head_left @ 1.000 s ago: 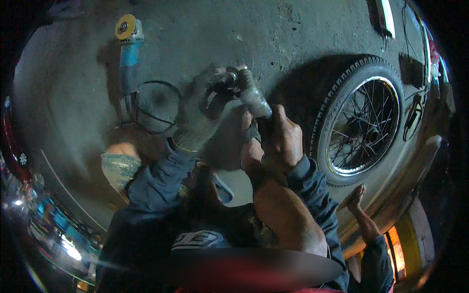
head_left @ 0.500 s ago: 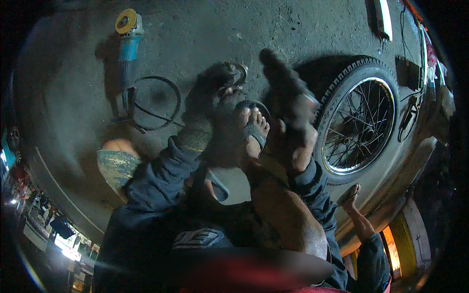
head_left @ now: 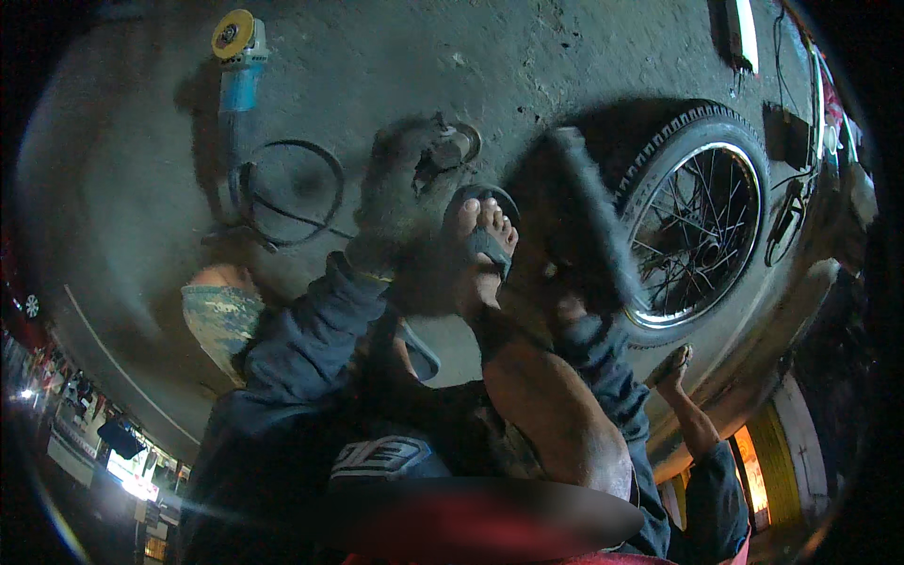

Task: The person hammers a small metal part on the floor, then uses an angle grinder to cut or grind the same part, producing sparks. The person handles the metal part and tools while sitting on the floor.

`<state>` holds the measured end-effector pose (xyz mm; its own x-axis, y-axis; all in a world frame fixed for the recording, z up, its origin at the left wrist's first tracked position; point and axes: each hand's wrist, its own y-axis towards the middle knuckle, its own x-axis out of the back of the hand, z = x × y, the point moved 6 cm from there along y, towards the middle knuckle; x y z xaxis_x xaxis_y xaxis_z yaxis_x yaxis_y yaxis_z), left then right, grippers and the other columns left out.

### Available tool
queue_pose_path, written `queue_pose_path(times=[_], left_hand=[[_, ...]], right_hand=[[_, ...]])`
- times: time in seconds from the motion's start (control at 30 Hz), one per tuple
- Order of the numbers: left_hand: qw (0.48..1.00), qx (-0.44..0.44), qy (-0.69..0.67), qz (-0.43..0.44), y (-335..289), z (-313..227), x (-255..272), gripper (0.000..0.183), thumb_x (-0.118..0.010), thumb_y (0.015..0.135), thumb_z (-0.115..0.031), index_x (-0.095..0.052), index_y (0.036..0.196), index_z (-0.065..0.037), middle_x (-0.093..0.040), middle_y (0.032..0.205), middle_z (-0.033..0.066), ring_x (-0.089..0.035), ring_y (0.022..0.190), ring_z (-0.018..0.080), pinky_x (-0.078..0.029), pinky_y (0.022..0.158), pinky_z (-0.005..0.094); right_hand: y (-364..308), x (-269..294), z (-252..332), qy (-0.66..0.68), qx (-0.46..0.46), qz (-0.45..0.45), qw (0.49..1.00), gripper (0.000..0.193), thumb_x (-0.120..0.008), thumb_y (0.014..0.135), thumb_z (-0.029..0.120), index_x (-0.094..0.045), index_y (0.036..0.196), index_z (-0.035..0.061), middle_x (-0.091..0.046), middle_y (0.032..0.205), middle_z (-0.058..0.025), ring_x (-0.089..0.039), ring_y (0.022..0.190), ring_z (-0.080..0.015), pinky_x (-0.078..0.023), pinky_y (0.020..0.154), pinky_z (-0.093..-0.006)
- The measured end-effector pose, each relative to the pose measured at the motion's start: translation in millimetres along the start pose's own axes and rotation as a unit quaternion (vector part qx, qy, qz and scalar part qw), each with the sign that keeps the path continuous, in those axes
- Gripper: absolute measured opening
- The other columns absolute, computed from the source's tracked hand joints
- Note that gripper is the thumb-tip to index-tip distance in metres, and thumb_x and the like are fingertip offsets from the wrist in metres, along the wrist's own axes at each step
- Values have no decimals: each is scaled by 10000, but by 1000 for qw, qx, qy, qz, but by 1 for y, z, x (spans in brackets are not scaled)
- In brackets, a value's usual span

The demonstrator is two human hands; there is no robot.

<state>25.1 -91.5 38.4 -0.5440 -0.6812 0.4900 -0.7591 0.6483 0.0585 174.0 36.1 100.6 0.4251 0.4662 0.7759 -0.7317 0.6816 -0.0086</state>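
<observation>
My left hand (head_left: 391, 240) is dark and blurred below its cuff, close to a rough metal part (head_left: 449, 151) with a rounded end lying on the floor. Shadow hides its fingers, so I cannot tell whether it grips the part. From the right sleeve, my right hand (head_left: 568, 306) holds a long, dark, bar-shaped tool (head_left: 598, 212), smeared by motion; its exact kind does not show. That tool slants across the front of the wheel's left side. Between the hands, a sandalled foot (head_left: 487, 231) rests near the metal part.
A spoked wheel with a knobby tyre (head_left: 692, 226) lies at the right. An angle grinder (head_left: 240, 85) with a yellow disc is at the far left, its cable (head_left: 330, 179) looped beside it. Another person's foot (head_left: 673, 363) shows at lower right. A bright tube (head_left: 742, 38) stands far right.
The bar-shaped tool has moved right and nearer to me, with my right hand. My left hand has drawn back, leaving more of the metal part in sight.
</observation>
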Motion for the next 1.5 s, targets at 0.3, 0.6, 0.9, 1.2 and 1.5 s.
queue_pose_path(times=[0.3, 0.6, 0.9, 1.2, 1.5], left_hand=[[994, -104, 19, 37, 6, -25, -6, 440, -753, 828, -45, -613, 1244, -63, -647, 1206, 132, -617, 1143, 280, -510, 972, 406], [996, 11, -38, 86, 14, -1, -3, 516, -706, 901, -31, -510, 1378, -54, -611, 1308, 123, -642, 1118, 241, -533, 965, 376], [986, -95, 34, 135, 66, -17, 6, 428, -703, 875, -90, -579, 1284, -61, -628, 1267, 135, -627, 1125, 319, -522, 949, 401], [933, 193, -292, 86, 27, 12, -7, 372, -668, 934, -101, -593, 1296, -64, -603, 1281, 106, -597, 1190, 266, -513, 985, 394], [992, 16, 5, 127, 28, -1, 1, 429, -704, 886, -66, -591, 1299, -62, -590, 1282, 114, -587, 1187, 284, -506, 995, 413]], right_hand=[[-19, -3, -36, 133, 18, -38, 990, 295, -720, 786, 88, -659, 1068, 28, -685, 803, -172, -692, 662, -346, -548, 599, -379], [-3, -6, -18, 185, 10, -52, 981, 240, -713, 831, 59, -554, 1003, 8, -644, 772, -189, -658, 657, -377, -528, 596, -376], [13, 20, -8, 142, 85, -103, 981, 267, -736, 765, 51, -681, 1026, 59, -676, 814, -130, -681, 696, -325, -535, 611, -367], [18, -27, -23, 106, -73, 137, 982, 295, -717, 860, 138, -521, 1057, 40, -640, 768, -223, -661, 715, -435, -522, 595, -447], [3, -35, -32, 74, -83, 142, 984, 361, -746, 830, 134, -552, 1115, 28, -663, 755, -180, -694, 707, -385, -539, 600, -407]])
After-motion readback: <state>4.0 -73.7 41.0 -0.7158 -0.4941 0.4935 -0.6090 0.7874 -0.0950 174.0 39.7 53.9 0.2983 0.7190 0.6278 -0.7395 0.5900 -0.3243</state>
